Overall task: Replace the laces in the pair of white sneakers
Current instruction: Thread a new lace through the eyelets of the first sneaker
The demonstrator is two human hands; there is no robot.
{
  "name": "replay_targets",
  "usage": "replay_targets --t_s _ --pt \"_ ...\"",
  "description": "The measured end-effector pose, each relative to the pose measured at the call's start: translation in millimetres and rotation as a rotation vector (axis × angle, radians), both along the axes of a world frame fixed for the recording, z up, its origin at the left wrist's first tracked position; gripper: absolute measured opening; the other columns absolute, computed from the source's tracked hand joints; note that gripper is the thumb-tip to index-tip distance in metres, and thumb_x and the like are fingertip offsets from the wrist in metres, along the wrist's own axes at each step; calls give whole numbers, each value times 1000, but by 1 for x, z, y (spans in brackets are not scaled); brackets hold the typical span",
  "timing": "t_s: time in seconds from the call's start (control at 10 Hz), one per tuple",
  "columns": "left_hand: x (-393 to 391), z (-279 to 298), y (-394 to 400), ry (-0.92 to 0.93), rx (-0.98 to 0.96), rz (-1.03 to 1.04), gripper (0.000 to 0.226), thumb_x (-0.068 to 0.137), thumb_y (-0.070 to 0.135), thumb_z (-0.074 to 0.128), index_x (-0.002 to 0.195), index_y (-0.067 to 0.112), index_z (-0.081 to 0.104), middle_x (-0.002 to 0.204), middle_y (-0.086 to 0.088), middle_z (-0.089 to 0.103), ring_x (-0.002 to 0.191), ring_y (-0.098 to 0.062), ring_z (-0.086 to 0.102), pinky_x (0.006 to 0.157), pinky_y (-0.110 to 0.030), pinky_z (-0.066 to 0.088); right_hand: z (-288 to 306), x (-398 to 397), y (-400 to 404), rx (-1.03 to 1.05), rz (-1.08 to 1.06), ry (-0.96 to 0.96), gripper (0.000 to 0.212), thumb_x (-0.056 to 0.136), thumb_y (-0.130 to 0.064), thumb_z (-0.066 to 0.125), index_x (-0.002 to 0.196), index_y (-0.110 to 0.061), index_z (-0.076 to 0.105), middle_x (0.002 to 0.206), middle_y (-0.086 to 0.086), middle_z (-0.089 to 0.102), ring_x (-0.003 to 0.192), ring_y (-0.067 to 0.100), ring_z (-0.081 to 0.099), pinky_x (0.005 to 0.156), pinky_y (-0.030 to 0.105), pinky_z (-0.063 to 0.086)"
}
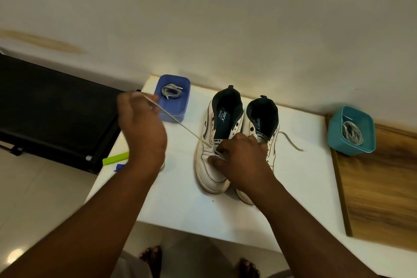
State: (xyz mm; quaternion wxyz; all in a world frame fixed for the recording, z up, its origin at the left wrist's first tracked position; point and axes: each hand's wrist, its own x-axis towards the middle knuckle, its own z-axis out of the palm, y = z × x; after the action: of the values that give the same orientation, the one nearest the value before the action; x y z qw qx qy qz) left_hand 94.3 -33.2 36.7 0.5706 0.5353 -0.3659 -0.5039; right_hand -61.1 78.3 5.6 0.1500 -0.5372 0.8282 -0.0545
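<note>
Fingers of left hand (141, 128) pinch thin cream lace (180, 123), drawn taut from low eyelet of left white leather sneaker (211, 165). Right hand (241, 160) presses on same sneaker's toe front, fingers curled at lowest eyelets. Right white sneaker (259, 128) beside, lace end trailing toward 3 o'clock. Grey laces in blue plastic tub (173, 99) at 11 o'clock, more in teal tub (350, 131) at 3. Upper eyelets bare; lacing seems early, most left.

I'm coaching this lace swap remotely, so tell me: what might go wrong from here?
1. The left hand pulls the lace taut across the blue tray; it could drag or tip the tray.
2. Only the right hand steadies the left sneaker; a hard tug may slide it.
3. The right sneaker's loose lace end could snag.
</note>
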Motion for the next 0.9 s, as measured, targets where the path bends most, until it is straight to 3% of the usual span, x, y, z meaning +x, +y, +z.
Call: replay_targets --t_s 0.1,0.2,0.3,0.4,0.5,0.6,0.7,0.8,0.9 --pt "-2 8 -3 652 191 -8 19 105 24 41 98 13 55 87 -2 65 68 -13 68 62 -25 56 0 0 0 -29 -39 -57 36 87 -63 66 113 -39 72 113 -6 60 116 22 50 92 39 29" --pt "-16 -5 9 -251 350 -669 29 100 44 52 105 16 60 80 7 66 57 -7 54 51 -22 42 1 -2 0 -71 -82 -125 22 91 -49 68 108 -35 73 111 -6 60 116 21 52 90 37 30" --pt "-17 -34 24 -1188 28 -1043 43 92 52 64 124 24 57 107 4 68 92 -15 64 74 -29 50 1 -2 -1 -71 -84 -116 15 95 -42 65 105 -33 73 111 -6 59 116 22 52 93 39 33" --pt "-17 -36 20 -1105 -97 -902 28 99 43 57 113 21 66 109 -1 70 95 -17 62 81 -30 46 3 -2 -1 -55 -75 -97 17 96 -41 62 105 -32 73 113 -6 59 116 22 52 93 39 32" --pt "-16 -25 14 -934 -144 -694 23 103 34 50 97 18 66 89 1 67 80 -13 58 70 -26 42 5 -4 -1 -25 -54 -43 20 97 -39 59 109 -32 72 114 -4 59 116 24 53 94 39 34" --pt "-15 -10 13 -629 -113 -321 36 105 31 47 75 12 53 62 0 50 59 -12 46 59 -29 38 10 -11 3 -86 -94 5 18 98 -33 53 104 -25 68 107 -1 59 107 26 57 91 41 39" --pt "-18 -4 17 -437 11 -264 44 102 36 54 66 11 49 57 -2 45 54 -11 41 58 -31 37 13 -16 6 -228 -166 66 14 98 -29 49 100 -22 61 100 0 60 96 26 58 83 40 39" --pt "-21 -2 18 -390 20 -316 49 95 37 65 60 14 41 51 4 40 49 -10 37 57 -32 39 25 -25 8 -551 -314 36 9 102 -24 48 101 -21 57 94 -2 62 83 21 58 72 37 45" --pt "-23 0 21 -373 19 -423 50 94 40 66 66 6 44 56 -4 52 53 -15 48 63 -37 49 32 -26 7 -692 -356 -145 9 105 -24 48 103 -25 57 90 -7 63 78 13 58 68 35 49"
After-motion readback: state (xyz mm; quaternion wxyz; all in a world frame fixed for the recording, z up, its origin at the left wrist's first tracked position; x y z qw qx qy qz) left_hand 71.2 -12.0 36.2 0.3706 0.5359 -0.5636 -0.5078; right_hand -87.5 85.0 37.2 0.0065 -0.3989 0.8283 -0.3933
